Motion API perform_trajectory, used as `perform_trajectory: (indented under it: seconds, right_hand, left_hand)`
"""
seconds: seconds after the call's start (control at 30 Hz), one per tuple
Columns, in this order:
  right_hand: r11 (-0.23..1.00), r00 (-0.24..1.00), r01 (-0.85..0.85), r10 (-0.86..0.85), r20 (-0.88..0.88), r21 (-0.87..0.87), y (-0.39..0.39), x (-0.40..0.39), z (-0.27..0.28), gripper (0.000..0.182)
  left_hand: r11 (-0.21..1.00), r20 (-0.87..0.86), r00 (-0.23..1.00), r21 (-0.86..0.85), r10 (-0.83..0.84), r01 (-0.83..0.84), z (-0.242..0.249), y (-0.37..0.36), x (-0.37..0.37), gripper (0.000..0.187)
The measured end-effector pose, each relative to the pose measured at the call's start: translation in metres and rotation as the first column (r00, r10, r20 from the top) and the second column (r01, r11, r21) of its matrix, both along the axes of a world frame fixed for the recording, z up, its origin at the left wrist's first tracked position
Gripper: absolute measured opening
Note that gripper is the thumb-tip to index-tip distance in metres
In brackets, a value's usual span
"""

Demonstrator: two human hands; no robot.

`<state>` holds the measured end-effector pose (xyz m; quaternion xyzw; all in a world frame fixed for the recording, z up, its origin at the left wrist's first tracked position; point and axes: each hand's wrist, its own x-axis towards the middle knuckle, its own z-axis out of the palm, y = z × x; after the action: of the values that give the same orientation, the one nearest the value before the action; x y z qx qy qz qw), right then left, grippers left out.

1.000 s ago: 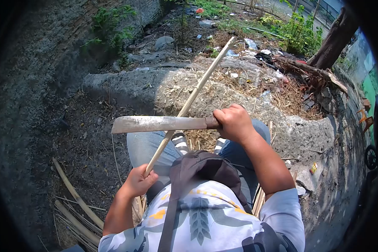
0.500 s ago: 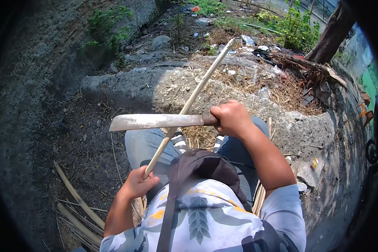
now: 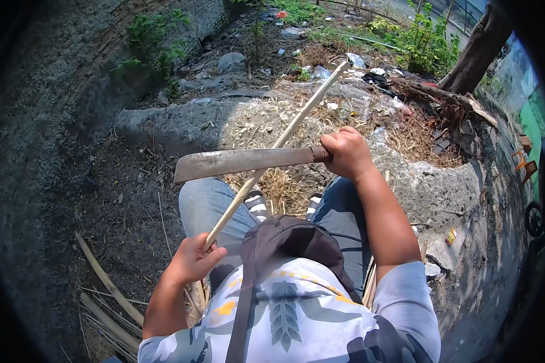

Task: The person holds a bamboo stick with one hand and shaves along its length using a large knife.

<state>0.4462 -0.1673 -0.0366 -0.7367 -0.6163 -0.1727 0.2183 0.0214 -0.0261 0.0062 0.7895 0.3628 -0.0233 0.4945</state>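
My right hand (image 3: 348,152) is closed round the handle of a machete (image 3: 248,162), whose broad, worn blade points left. Under the blade runs a long pale wooden stick (image 3: 303,116), slanting from lower left to upper right, so the blade crosses it near its middle. My left hand (image 3: 197,259) grips the stick's lower end beside my left thigh. The far end of the stick is angled and reaches out over the rough ground. Whether the blade's edge touches the wood cannot be made out.
A dark bag (image 3: 293,239) lies across my lap. Split wooden strips (image 3: 109,278) rest on the ground at lower left. Ahead is a low stone ledge (image 3: 175,124) with shavings, and litter beyond it. A tree trunk (image 3: 478,48) stands at upper right, a wall (image 3: 60,78) at left.
The machete has moved up the stick, away from me and to the right, with my right hand. The stick's far end has shifted slightly right and down.
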Motion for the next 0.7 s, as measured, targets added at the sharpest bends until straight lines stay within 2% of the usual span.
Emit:
perform_trajectory:
  seconds: [0.03, 0.1, 0.17, 0.2, 0.33, 0.43, 0.53, 0.63, 0.67, 0.7]
  right_hand:
    - [0.999, 1.000, 0.024, -0.023, -0.010, 0.024, -0.003, 0.007, -0.004, 0.017]
    - [0.974, 0.972, 0.216, -0.221, -0.081, -0.067, -0.015, 0.019, -0.009, 0.012]
    - [0.915, 0.901, 0.376, -0.399, -0.172, -0.149, -0.025, 0.020, -0.003, 0.012]
    - [0.898, 0.881, 0.392, -0.429, -0.199, -0.200, -0.026, 0.017, 0.003, 0.013]
    - [0.926, 0.948, 0.246, -0.292, -0.127, -0.286, -0.024, 0.001, 0.010, 0.013]
    - [0.965, 0.997, 0.008, -0.029, -0.075, -0.263, -0.012, -0.032, 0.019, 0.016]
    - [0.950, 0.999, -0.051, 0.044, -0.030, -0.307, 0.000, -0.058, 0.026, 0.017]
    - [0.968, 0.995, -0.019, -0.006, -0.099, -0.251, -0.001, -0.039, 0.023, 0.016]
    - [0.945, 0.979, 0.109, -0.156, -0.132, -0.308, 0.000, -0.029, 0.018, 0.016]
    - [0.941, 0.915, 0.146, -0.245, -0.319, -0.304, 0.000, -0.020, 0.018, 0.016]
  left_hand:
    - [1.000, -0.013, 1.000, 0.003, 0.007, -0.007, -0.002, 0.003, -0.005, 0.031]
    - [1.000, -0.049, 0.999, 0.013, 0.022, -0.021, -0.010, 0.009, -0.024, 0.033]
    - [1.000, 0.005, 1.000, 0.009, 0.023, -0.023, -0.022, 0.010, -0.037, 0.034]
    - [1.000, 0.003, 1.000, 0.004, 0.030, -0.030, -0.025, 0.010, -0.038, 0.034]
    - [0.993, -0.016, 0.996, -0.085, 0.085, -0.086, -0.029, 0.001, -0.024, 0.025]
    - [0.996, 0.020, 0.998, 0.077, -0.055, 0.053, -0.022, -0.004, -0.005, 0.025]
    - [0.991, -0.012, 0.997, 0.105, -0.079, 0.080, -0.016, -0.001, -0.002, 0.026]
    - [0.995, -0.014, 1.000, 0.100, -0.003, 0.005, -0.004, -0.003, -0.010, 0.027]
    - [0.994, -0.003, 0.999, 0.101, 0.034, -0.034, -0.005, -0.004, -0.015, 0.028]
    - [0.992, 0.010, 0.997, 0.101, 0.071, -0.071, -0.007, -0.005, -0.021, 0.028]
